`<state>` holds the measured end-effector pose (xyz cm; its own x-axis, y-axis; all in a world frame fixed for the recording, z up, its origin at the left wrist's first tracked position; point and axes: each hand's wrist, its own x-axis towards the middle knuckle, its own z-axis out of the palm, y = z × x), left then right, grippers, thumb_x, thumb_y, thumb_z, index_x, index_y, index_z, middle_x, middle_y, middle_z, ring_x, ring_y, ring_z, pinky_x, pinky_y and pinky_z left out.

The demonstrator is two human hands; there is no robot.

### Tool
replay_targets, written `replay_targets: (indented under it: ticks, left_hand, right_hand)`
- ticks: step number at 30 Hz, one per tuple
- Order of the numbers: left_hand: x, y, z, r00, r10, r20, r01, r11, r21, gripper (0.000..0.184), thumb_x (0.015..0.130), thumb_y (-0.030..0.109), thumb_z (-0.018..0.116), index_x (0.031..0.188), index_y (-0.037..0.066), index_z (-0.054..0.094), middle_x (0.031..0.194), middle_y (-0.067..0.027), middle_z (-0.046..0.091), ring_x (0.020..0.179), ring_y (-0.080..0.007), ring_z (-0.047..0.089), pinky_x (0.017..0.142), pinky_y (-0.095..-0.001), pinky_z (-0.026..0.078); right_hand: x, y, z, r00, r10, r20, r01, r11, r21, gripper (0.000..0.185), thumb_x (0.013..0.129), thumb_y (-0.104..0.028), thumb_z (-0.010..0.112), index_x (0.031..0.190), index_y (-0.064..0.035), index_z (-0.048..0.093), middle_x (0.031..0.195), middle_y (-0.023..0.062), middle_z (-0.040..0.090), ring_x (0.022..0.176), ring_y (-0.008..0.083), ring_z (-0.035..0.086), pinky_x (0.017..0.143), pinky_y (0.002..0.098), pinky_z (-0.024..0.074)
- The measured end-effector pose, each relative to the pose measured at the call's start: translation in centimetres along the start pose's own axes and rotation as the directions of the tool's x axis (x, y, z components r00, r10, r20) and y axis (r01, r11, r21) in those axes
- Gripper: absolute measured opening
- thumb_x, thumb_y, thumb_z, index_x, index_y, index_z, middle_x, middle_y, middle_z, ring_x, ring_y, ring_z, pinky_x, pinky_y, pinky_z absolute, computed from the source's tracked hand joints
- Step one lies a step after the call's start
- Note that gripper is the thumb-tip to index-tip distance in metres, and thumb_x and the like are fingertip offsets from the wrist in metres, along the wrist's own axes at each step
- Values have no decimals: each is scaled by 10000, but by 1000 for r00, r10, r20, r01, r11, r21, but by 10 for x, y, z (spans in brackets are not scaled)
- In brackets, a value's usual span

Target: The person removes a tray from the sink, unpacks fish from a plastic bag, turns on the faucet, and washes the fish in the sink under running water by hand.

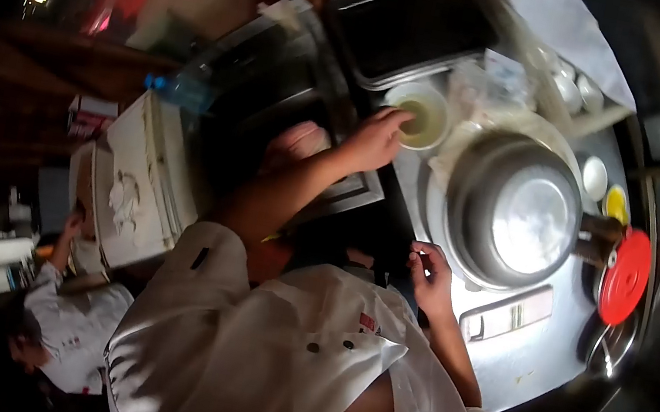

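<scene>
My left hand (379, 137) reaches across to a white bowl (427, 118) of pale yellowish liquid. Its fingers are bunched together, with the tips over the bowl's near rim; whether they grip the rim or hold something small is not clear. In front of my body, my right hand (430, 278) hovers at the counter's near edge, fingers curled in toward the thumb. What it may hold is too small to make out. Beside that hand, a large upturned steel basin (474, 192) rests on a pale round base (433, 209).
A black tray (414, 31) lies beyond the bowl. A clear plastic bag (476, 90), white bowls (569, 93) and a red lid (626, 276) surround the basin. On the steel counter (509, 374) lies a flat pale box (507, 315). Another person (75, 324) works at the lower left.
</scene>
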<state>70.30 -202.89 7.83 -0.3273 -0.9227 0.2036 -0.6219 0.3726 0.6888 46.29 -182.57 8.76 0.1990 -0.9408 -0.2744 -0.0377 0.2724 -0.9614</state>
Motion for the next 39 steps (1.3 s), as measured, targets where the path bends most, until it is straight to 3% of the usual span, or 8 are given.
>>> replay_targets:
  ticks: [7, 13, 18, 19, 23, 26, 35, 39]
  left_hand:
    - [-151, -264, -126, 746, -585, -318, 638, 765, 89, 625, 812, 129, 610, 1381, -2, 385, 938, -209, 640, 885, -356, 637, 786, -425, 527]
    - [-73, -389, -185, 711, -513, -482, 422, 858, -292, 814, 812, 139, 626, 1488, 71, 178, 998, -172, 598, 873, -287, 613, 769, -399, 507]
    - [-22, -404, -178, 662, -647, -378, 347, 712, -610, 406, 823, 11, 586, 1180, 115, 421, 884, -108, 574, 686, -187, 602, 577, -340, 492]
    - [-19, -448, -147, 713, -482, -509, 333, 872, -360, 409, 817, 2, 584, 1179, 108, 428, 868, -93, 572, 685, -187, 602, 566, -347, 494]
    - [-62, -414, -123, 514, -839, -178, 457, 444, -771, 407, 827, 93, 619, 1188, 32, 442, 879, -96, 606, 709, -192, 623, 592, -341, 495]
    - [-69, -354, -170, 510, -689, -515, 272, 698, -663, 485, 811, 126, 690, 1200, 45, 411, 897, -96, 593, 799, -199, 607, 667, -333, 499]
    - [-58, -348, -193, 485, -609, -627, 372, 793, -482, 580, 775, 112, 711, 1250, 55, 384, 1059, -130, 579, 953, -271, 599, 804, -391, 477]
    - [-57, -435, -160, 689, -553, -469, 236, 782, -576, 730, 754, 104, 720, 1372, 56, 335, 1027, -130, 588, 916, -278, 600, 811, -373, 488]
  right_hand:
    - [54, 9, 87, 978, 50, 204, -46, 999, -28, 184, 951, -74, 582, 1120, -2, 600, 1012, 38, 588, 890, 95, 602, 778, 229, 486]
    - [63, -22, 174, 956, 169, 242, -116, 969, -218, 193, 956, -84, 580, 1129, 0, 601, 1055, 64, 599, 942, 137, 613, 829, 264, 494]
    - [66, -53, 228, 927, 314, 203, -225, 902, -369, 199, 966, -112, 580, 1136, -11, 595, 1019, 58, 604, 901, 121, 598, 802, 257, 493]
    - [67, -56, 235, 923, 335, 190, -240, 886, -398, 202, 966, -115, 582, 1141, -15, 592, 995, 54, 606, 886, 115, 592, 787, 255, 493]
    - [79, -41, 247, 950, 269, 158, -224, 941, -253, 214, 962, -127, 593, 1149, -24, 585, 948, 53, 611, 846, 108, 575, 747, 250, 485]
    - [93, -46, 260, 947, 263, 183, -218, 947, -234, 210, 950, -118, 605, 1137, -24, 593, 933, 49, 610, 808, 104, 557, 751, 252, 465]
    - [147, -46, 279, 894, 185, 409, 36, 878, -476, 209, 952, -82, 579, 1152, -24, 597, 898, 70, 635, 778, 116, 578, 714, 274, 483]
    - [181, -28, 261, 849, 230, 476, 47, 864, -501, 214, 965, -124, 572, 1145, -10, 597, 933, 74, 654, 782, 146, 601, 700, 304, 498]
